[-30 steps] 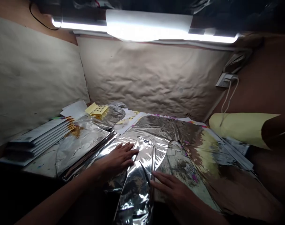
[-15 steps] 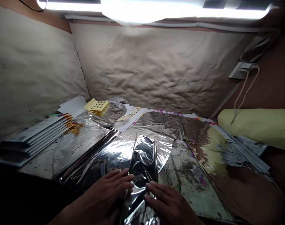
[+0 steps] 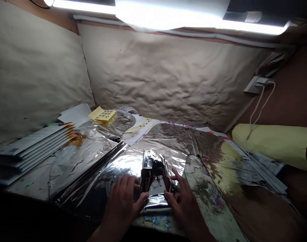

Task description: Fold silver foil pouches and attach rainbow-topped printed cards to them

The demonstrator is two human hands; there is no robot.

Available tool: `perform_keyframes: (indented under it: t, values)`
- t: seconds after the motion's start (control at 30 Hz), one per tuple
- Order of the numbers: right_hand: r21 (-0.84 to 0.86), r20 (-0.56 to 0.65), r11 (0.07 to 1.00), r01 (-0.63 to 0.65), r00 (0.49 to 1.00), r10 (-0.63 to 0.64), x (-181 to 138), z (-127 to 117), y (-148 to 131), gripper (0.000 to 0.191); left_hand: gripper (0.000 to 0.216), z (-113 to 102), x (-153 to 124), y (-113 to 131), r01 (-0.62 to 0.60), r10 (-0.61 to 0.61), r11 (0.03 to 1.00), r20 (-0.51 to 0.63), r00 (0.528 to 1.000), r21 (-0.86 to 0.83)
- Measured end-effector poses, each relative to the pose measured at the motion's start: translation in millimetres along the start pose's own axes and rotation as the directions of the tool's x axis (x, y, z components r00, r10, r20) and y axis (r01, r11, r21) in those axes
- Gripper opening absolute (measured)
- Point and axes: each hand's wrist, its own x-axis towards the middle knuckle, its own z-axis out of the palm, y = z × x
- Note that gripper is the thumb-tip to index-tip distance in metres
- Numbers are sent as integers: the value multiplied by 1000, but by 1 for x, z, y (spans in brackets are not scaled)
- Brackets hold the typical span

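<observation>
A person's left hand (image 3: 124,198) and right hand (image 3: 180,198) grip opposite sides of a folded silver foil packet (image 3: 153,178), fingers curled on its edges, at the near middle of the table (image 3: 32,183). Beneath lies a wide foil sheet (image 3: 173,141); stacked booklets (image 3: 29,149) sit left, a yellow roll (image 3: 272,143) right.

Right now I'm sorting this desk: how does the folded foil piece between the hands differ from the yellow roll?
The folded foil piece is silver, mirror-shiny and crumpled; the yellow roll is matte and smooth. The foil piece lies in the middle, with the left hand and right hand on its sides; the roll lies untouched at the right edge. Both rest on the foil-covered desk.
</observation>
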Motion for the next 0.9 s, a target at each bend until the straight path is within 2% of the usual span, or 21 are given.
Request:
perform_keyframes:
  t: [0.07, 0.1, 0.17, 0.23, 0.27, 0.3, 0.37, 0.43, 0.47, 0.57, 0.7, 0.83, 0.9]
  values:
    - [-119, 48, 988, 104, 994, -98, -8, -4, 2, 46, 43, 4, -3, -4, -143, 145, 989, -49, 988, 48]
    - [-173, 72, 972, 156, 987, -146, -15, -8, 3, 44, 51, 4, -4, -6, -238, 240, 969, -28, 970, 58]
    - [-264, 96, 932, 249, 968, -232, -30, -19, 9, 51, 57, 2, -8, -8, -403, 398, 914, 87, 913, 53]
    - [-355, 114, 867, 350, 937, -331, -42, -33, 16, 65, 58, -4, -10, -9, -484, 471, 875, 199, 860, 23]
    - [-409, 139, 810, 421, 906, -401, -46, -41, 19, 68, 58, -7, -11, -8, -501, 485, 866, 235, 842, 7]
    - [-461, 185, 725, 512, 854, -486, -48, -48, 23, 67, 57, -11, -11, -6, -510, 494, 860, 262, 829, -6]
    - [-524, 335, 506, 685, 712, -617, -45, -60, 26, 58, 56, -18, -11, -2, -532, 518, 846, 299, 801, -40]
    - [-510, 492, 348, 787, 599, -632, -38, -67, 26, 53, 56, -24, -10, 2, -558, 553, 825, 338, 762, -92]
    - [-487, 560, 320, 813, 572, -599, -34, -69, 24, 54, 57, -27, -9, 3, -562, 564, 818, 352, 747, -120]
    - [-435, 663, 357, 827, 562, -494, -27, -71, 20, 58, 59, -32, -6, 6, -535, 564, 823, 385, 731, -190]
    - [-420, 619, 482, 769, 631, -468, -25, -70, 18, 65, 60, -37, -2, 8, -468, 541, 841, 432, 722, -272]
    - [-316, 649, 610, 727, 634, -420, -22, -69, 17, 65, 70, -42, 3, 7, -381, 516, 849, 420, 746, -366]
    - [-257, 615, 684, 683, 662, -430, -20, -67, 17, 60, 78, -45, 8, 2, -317, 490, 854, 431, 757, -413]
